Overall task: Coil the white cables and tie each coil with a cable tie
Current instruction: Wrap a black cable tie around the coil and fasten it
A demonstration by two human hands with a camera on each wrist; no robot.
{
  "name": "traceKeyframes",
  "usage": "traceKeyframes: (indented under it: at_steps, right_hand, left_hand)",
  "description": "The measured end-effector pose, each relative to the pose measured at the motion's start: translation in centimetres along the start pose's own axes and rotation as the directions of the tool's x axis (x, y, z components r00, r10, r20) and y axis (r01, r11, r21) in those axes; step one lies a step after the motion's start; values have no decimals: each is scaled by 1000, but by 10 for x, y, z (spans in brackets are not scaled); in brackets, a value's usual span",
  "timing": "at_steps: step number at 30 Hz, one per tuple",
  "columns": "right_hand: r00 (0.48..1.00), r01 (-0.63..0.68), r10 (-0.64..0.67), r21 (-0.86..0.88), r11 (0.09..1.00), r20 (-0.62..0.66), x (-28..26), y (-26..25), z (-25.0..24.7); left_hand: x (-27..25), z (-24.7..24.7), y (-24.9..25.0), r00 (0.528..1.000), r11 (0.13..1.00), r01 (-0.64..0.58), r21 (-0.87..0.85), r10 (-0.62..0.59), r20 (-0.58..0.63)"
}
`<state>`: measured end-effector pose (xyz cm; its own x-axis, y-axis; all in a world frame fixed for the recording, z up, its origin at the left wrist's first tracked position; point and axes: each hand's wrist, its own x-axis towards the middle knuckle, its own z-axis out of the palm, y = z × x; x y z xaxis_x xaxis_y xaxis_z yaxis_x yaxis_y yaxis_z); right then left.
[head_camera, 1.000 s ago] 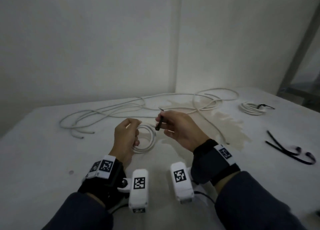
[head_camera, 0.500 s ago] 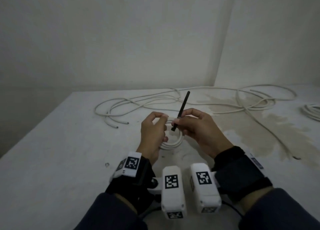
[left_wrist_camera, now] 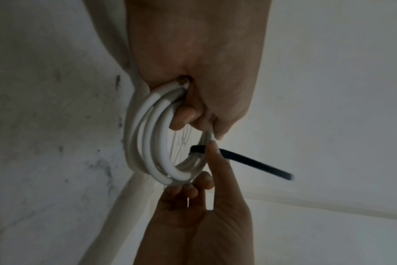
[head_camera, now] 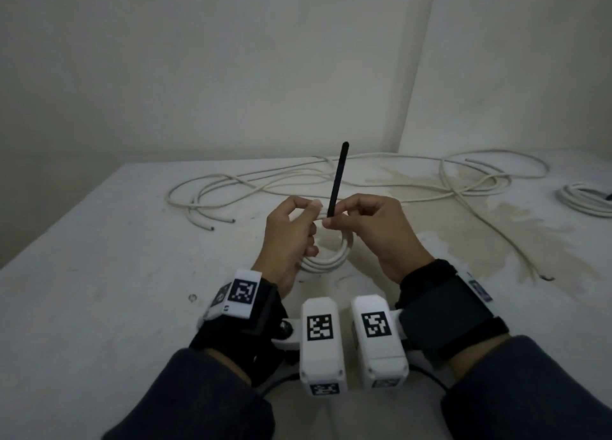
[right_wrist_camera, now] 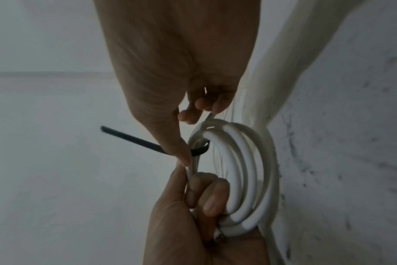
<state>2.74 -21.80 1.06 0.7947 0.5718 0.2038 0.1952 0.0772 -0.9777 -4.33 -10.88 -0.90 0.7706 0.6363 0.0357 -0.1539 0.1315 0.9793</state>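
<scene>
Over the white table [head_camera: 99, 290] my left hand [head_camera: 309, 214] grips a small coil of white cable [head_camera: 331, 257] at its top. My right hand [head_camera: 331, 221] pinches a black cable tie [head_camera: 337, 178] right beside the left fingers. The tie's tail stands almost straight up. In the left wrist view the cable tie [left_wrist_camera: 249, 163] passes round the far side of the coil [left_wrist_camera: 152, 143]. The right wrist view shows the cable tie [right_wrist_camera: 134, 139] hooking round the coil [right_wrist_camera: 245, 170] under my thumb. Where the tie closes is hidden by fingers.
Long loose white cables [head_camera: 265, 181] sprawl across the back of the table. Another coil [head_camera: 586, 201] lies at the far right edge of the view. A brownish stain [head_camera: 496, 227] marks the table on the right. Two walls meet in a corner behind, and the table ends at the left.
The tie's free tail now sticks up much longer above my hands than before. Both hands stayed together on the coil, while the head view swung left.
</scene>
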Motion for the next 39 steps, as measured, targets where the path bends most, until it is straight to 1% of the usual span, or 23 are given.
traceKeyframes:
  at_steps: [2, 6, 10, 14, 16, 18, 20, 23, 27, 29, 31, 34, 35, 39]
  right_hand:
    - [1000, 7, -8, -34, 999, -14, 1, 2, -1]
    - [998, 37, -35, -33, 999, 54, 0, 4, -3]
    - [997, 81, -81, -143, 986, 0, 2, 6, -3]
    - [992, 121, -128, -204, 971, -22, 3, 6, -4]
    - [989, 140, -147, -211, 967, -17, 3, 5, -7]
    - [990, 139, -143, -203, 969, -3, 3, 3, -9]
    - [991, 136, -136, -195, 971, 14, 2, 2, -9]
    - [987, 160, -152, -209, 965, 51, 1, 2, -9]
    - [984, 172, -157, -207, 963, 85, 1, 1, -9]
    - [980, 188, -170, -208, 960, 100, 1, 2, -8]
    - [976, 212, -194, -207, 955, 103, 2, 2, -8]
    - [971, 236, -222, -196, 952, 91, 2, 2, -8]
    - [971, 233, -220, -186, 955, 88, 2, 2, -8]
    - [979, 182, -168, -121, 976, 120, 2, 4, -9]
  left_hand:
    - [-1, 0, 1, 1000, 1000, 5, -11, -5, 11]
    - [0, 2, 2, 1000, 1000, 20, -10, -20, 7]
    - [-1, 1, 3, 998, 997, 68, -26, -68, 11]
    - [-3, 2, 6, 991, 992, 124, -35, -122, 62]
    - [-3, 0, 10, 975, 979, 192, -73, -182, 130]
    - [-3, -6, 15, 947, 950, 279, -139, -248, 207]
    - [-2, -12, 18, 920, 931, 333, -147, -287, 267]
    - [-1, -19, 19, 898, 930, 354, -100, -308, 313]
    - [1, -18, 19, 875, 888, 422, -184, -345, 340]
    - [0, -14, 18, 869, 879, 443, -174, -374, 325]
    - [-2, -7, 18, 884, 896, 424, -130, -379, 272]
    - [-3, 0, 16, 938, 952, 307, 2, -303, 168]
    - [-4, 1, 15, 950, 960, 279, 18, -279, 141]
    - [-7, 4, 11, 980, 982, 191, -7, -190, 51]
